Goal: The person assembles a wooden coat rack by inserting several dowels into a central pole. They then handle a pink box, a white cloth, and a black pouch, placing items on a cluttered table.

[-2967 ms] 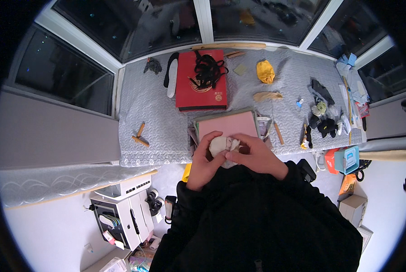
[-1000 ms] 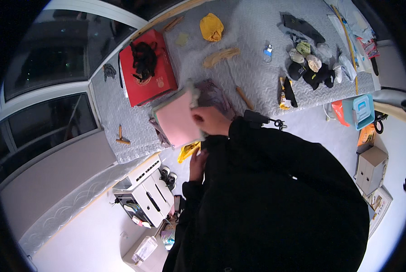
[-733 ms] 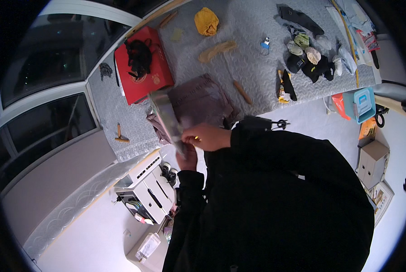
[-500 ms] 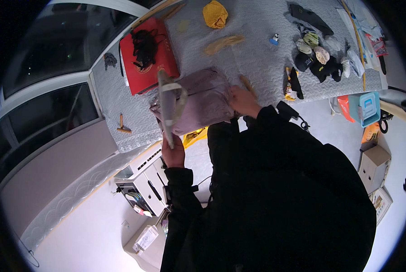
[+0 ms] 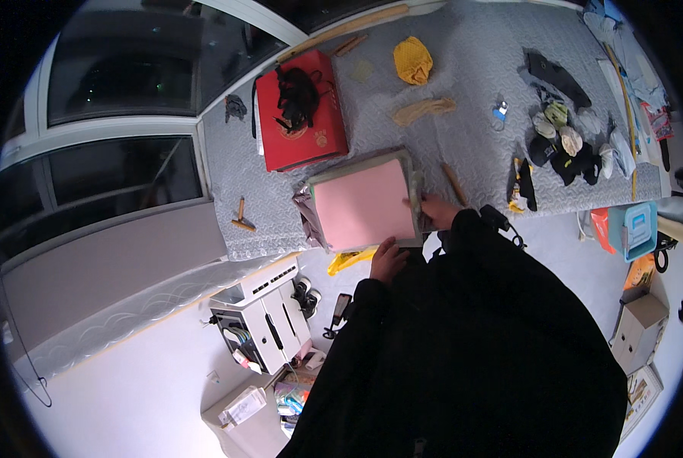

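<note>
A flat pink rectangular board [image 5: 364, 202] with a greyish, partly see-through border lies face up on the bed. Crumpled shiny mauve material [image 5: 308, 217] sticks out from under its left side. My left hand [image 5: 388, 260] is at the board's near edge, fingers closed on it close to the near right corner. At the right edge, my right hand [image 5: 437, 211] grips the border, its fingertips partly hidden there. Both forearms, in black sleeves, come up from below.
A red box [image 5: 307, 145] carrying a black strappy item [image 5: 297, 98] stands behind the board. A wooden stick [image 5: 454, 185] lies by my right hand. Yellow cloth [image 5: 413, 61], a tan strip [image 5: 424, 111], a small brush-like tool [image 5: 242, 216] and bundled socks [image 5: 570, 141] lie about the bed.
The flat board, earlier tipped up edge-on by my left hand over the mauve material, now lies flat, pink side up. My left hand has moved right along the near edge. The view has shifted.
</note>
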Demonstrator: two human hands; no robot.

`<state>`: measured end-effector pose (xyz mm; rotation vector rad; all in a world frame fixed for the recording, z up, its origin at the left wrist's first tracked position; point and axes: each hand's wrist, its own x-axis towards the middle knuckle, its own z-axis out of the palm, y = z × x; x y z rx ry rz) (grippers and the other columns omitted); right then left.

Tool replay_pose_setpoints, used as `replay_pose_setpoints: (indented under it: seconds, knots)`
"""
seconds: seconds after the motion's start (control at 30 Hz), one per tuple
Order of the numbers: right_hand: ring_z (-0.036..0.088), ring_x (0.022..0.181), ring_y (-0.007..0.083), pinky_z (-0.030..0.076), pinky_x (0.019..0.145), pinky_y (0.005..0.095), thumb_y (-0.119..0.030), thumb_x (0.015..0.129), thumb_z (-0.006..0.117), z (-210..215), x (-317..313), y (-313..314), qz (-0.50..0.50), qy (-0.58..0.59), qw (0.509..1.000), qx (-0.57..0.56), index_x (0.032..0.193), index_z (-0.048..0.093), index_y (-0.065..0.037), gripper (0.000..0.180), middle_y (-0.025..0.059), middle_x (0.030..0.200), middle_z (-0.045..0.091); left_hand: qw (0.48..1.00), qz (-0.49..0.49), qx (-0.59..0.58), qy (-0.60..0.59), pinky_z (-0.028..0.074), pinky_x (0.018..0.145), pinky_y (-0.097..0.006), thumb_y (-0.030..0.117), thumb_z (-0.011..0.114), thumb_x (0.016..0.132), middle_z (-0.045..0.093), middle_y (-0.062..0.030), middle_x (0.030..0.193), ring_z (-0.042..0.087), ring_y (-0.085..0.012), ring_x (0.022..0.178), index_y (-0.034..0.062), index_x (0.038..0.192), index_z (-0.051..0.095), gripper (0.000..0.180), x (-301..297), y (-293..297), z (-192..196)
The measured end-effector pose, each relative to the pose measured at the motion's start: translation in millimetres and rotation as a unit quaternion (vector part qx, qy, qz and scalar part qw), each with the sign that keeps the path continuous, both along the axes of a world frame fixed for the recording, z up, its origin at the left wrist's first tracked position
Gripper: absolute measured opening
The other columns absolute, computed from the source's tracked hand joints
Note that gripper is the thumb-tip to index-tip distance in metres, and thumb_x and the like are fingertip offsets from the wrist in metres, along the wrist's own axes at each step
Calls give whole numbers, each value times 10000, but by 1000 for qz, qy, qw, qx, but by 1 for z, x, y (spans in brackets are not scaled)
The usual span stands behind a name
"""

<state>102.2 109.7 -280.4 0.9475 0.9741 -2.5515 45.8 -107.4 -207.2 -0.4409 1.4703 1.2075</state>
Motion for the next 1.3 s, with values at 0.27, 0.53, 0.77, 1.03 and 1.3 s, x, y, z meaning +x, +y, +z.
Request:
replay_pose_setpoints:
  seconds: [0.27,0.53,0.77,1.03,1.3]
  knots:
    - [572,894,203,484,707,347,-68,780,648,21,-21,-7,95,-13,989,112,1237,522,-9,478,72,1020,587,998,-37,44,-21,458,941,-385,224,503,981,453,-100,1421,584,-275,1156,181,1458,361,501,-17,-14,44]
    - [612,946,221,503,819,357,-47,831,649,94,24,41,-29,-61,997,26,1241,517,-4,432,110,1074,626,972,-225,25,68,567,782,-349,252,515,970,680,-134,1066,694,-263,927,42,1202,541,314,-117,-13,91]
    - [613,1006,200,506,872,343,-44,879,636,145,107,68,-184,-78,976,83,1300,464,-20,455,94,1198,591,795,-276,-51,539,455,955,-417,381,777,756,589,-241,1202,588,-355,1100,-30,1352,421,807,-286,60,73]
    - [526,1193,246,459,1005,395,-146,840,709,234,86,-2,-349,-26,933,82,1407,363,-14,677,98,1324,510,669,-322,-163,649,322,1015,-631,463,741,735,273,-200,1501,243,-465,1366,233,1466,324,873,-382,221,38]
    - [667,952,228,598,799,309,-9,911,576,263,-64,4,-512,2,859,2,1243,482,-3,345,142,1099,632,629,-370,88,678,432,938,-462,146,600,750,556,-173,1177,491,-391,1109,56,1097,629,360,-276,150,-23]
